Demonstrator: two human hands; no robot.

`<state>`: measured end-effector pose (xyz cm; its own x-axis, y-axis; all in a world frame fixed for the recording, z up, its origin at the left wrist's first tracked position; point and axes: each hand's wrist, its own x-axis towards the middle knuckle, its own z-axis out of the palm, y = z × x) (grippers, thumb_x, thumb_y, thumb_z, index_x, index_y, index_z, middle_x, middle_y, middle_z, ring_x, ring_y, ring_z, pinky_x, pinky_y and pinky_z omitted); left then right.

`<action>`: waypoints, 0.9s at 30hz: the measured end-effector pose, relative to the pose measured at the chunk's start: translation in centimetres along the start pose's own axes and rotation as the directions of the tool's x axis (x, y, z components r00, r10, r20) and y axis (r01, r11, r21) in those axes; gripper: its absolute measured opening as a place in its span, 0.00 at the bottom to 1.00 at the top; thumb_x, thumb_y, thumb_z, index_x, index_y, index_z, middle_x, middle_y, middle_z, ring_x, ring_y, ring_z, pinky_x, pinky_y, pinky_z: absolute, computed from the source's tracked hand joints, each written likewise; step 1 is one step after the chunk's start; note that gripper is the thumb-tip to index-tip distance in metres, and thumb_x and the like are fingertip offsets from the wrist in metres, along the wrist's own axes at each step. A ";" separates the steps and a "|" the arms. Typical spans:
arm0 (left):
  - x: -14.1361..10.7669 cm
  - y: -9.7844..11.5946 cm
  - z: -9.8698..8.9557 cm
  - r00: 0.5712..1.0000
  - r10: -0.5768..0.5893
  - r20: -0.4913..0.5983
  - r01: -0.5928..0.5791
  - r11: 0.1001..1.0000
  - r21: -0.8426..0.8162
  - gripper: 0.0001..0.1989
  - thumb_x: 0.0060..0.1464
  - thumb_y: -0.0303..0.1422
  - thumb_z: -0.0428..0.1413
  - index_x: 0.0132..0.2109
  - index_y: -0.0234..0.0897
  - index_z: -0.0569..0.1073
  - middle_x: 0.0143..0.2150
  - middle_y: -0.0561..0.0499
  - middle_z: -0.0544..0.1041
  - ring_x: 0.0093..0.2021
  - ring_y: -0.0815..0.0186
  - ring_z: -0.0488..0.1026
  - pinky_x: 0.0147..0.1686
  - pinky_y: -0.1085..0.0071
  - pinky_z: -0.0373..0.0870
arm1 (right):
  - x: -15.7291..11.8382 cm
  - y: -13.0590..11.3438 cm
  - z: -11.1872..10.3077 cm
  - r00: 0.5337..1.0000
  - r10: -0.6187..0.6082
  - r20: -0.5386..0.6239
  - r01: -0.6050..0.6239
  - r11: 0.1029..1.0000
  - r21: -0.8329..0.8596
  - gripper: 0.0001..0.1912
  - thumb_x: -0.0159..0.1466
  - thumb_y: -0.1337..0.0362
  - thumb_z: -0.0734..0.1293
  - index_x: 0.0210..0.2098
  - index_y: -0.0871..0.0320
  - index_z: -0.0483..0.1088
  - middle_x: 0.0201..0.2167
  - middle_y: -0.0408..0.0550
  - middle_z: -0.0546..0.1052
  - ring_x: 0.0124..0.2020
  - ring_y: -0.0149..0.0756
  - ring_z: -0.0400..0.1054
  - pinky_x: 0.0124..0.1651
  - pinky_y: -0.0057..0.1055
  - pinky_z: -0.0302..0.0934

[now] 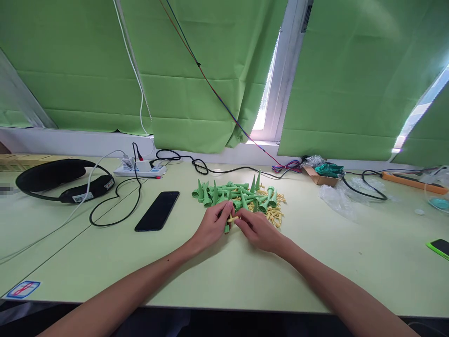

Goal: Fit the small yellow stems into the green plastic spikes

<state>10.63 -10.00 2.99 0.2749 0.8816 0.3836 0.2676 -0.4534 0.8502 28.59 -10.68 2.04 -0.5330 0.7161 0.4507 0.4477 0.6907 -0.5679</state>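
My left hand (211,223) is closed, its thumb and fingers pressed together around a green plastic cone (227,229), whose lower end shows below the fingers. My right hand (257,229) pinches a small yellow plastic piece (232,218) that lies between the two hands, close against the left fingertips. Whether the yellow piece sits in the cone is hidden by my fingers. Just beyond both hands spreads a pile of green cones (229,192), some upright and some on their sides. Loose small yellow pieces (275,215) lie at the pile's right side.
A black phone (157,211) lies left of my hands on the pale table (245,285). Farther left are a black neckband device (66,180) and a white power strip (140,168) with cables. At right stand a small cardboard box (321,177), clear plastic wrap (338,199) and a green-edged phone (440,248).
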 end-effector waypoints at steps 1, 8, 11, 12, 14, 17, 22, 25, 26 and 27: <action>0.0 0.0 0.0 1.000 -0.005 0.010 0.005 1.000 -0.015 0.21 0.67 0.44 0.44 0.29 0.36 0.65 0.23 0.56 0.64 0.24 0.71 0.60 0.25 0.75 0.59 | 0.0 0.0 0.0 1.000 -0.006 0.001 0.006 1.000 -0.001 0.14 0.72 0.60 0.54 0.30 0.55 0.58 0.20 0.36 0.55 0.20 0.28 0.45 0.27 0.27 0.43; -0.1 -0.1 0.0 0.997 -0.044 0.062 0.050 0.995 -0.085 0.22 0.66 0.46 0.43 0.29 0.37 0.64 0.21 0.57 0.61 0.19 0.73 0.60 0.20 0.75 0.60 | 0.1 0.2 0.2 0.999 -0.030 0.010 0.030 1.000 -0.002 0.16 0.72 0.59 0.55 0.27 0.55 0.55 0.19 0.36 0.55 0.20 0.27 0.46 0.27 0.27 0.43; -0.1 0.0 0.0 0.999 -0.023 0.049 0.025 0.999 -0.035 0.22 0.66 0.45 0.44 0.28 0.36 0.64 0.22 0.57 0.61 0.21 0.72 0.60 0.21 0.76 0.60 | 0.1 0.3 0.2 0.999 -0.029 0.015 0.029 1.000 -0.012 0.17 0.72 0.60 0.55 0.27 0.56 0.56 0.19 0.36 0.55 0.21 0.27 0.46 0.27 0.27 0.43; -0.1 0.0 0.0 0.999 -0.015 0.048 0.016 1.000 -0.020 0.22 0.66 0.45 0.44 0.28 0.36 0.64 0.22 0.57 0.61 0.21 0.72 0.60 0.22 0.76 0.60 | 0.1 0.4 0.2 1.000 -0.024 0.019 0.024 1.000 -0.016 0.17 0.72 0.60 0.55 0.27 0.56 0.56 0.19 0.36 0.55 0.21 0.27 0.46 0.27 0.27 0.43; -0.1 0.1 0.0 0.999 0.000 0.052 0.000 1.000 -0.004 0.22 0.66 0.45 0.44 0.28 0.36 0.64 0.22 0.56 0.62 0.22 0.72 0.61 0.22 0.76 0.60 | 0.1 0.5 0.3 1.000 -0.010 0.029 0.010 1.000 -0.018 0.18 0.72 0.59 0.54 0.26 0.56 0.57 0.19 0.36 0.55 0.20 0.27 0.46 0.27 0.27 0.44; -0.2 0.1 0.1 0.998 0.013 0.059 -0.013 1.000 0.001 0.22 0.66 0.45 0.44 0.28 0.36 0.65 0.22 0.56 0.62 0.22 0.71 0.61 0.23 0.75 0.60 | 0.1 0.7 0.4 0.999 0.010 0.041 -0.009 1.000 -0.015 0.20 0.73 0.58 0.53 0.25 0.56 0.58 0.19 0.38 0.59 0.21 0.27 0.50 0.28 0.27 0.46; -0.2 0.1 0.1 0.999 -0.001 0.041 0.001 1.000 0.002 0.22 0.65 0.46 0.44 0.29 0.36 0.65 0.23 0.56 0.63 0.22 0.71 0.60 0.23 0.74 0.59 | 0.2 0.5 0.4 0.999 0.046 0.017 -0.045 0.997 -0.058 0.20 0.73 0.57 0.52 0.26 0.56 0.60 0.19 0.38 0.60 0.20 0.28 0.51 0.28 0.28 0.45; -0.2 0.2 0.1 1.000 0.003 0.024 -0.003 1.000 0.003 0.22 0.66 0.45 0.44 0.28 0.37 0.64 0.22 0.56 0.63 0.22 0.71 0.60 0.24 0.74 0.58 | 0.1 0.1 0.3 0.999 0.051 -0.006 -0.051 0.998 -0.038 0.15 0.72 0.57 0.54 0.33 0.56 0.63 0.18 0.36 0.59 0.20 0.28 0.50 0.27 0.27 0.45; -0.1 0.2 0.1 1.000 0.002 0.024 -0.002 1.000 0.001 0.22 0.66 0.45 0.44 0.28 0.36 0.64 0.22 0.56 0.63 0.22 0.71 0.60 0.24 0.74 0.59 | 0.0 0.0 0.3 0.999 0.048 -0.008 -0.048 0.999 -0.018 0.12 0.72 0.58 0.55 0.36 0.56 0.64 0.18 0.35 0.60 0.20 0.28 0.50 0.27 0.27 0.45; -0.1 0.2 0.1 1.000 -0.002 0.026 0.002 1.000 -0.004 0.22 0.66 0.45 0.44 0.28 0.36 0.64 0.22 0.56 0.63 0.23 0.71 0.60 0.25 0.74 0.59 | 0.0 -0.1 0.2 0.999 0.042 -0.005 -0.042 0.999 0.002 0.10 0.72 0.58 0.56 0.39 0.56 0.64 0.19 0.35 0.61 0.20 0.28 0.51 0.27 0.27 0.46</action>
<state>10.72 -10.24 3.11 0.2983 0.8789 0.3721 0.2649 -0.4508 0.8524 28.41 -10.78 1.93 -0.5097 0.7453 0.4298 0.4682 0.6594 -0.5881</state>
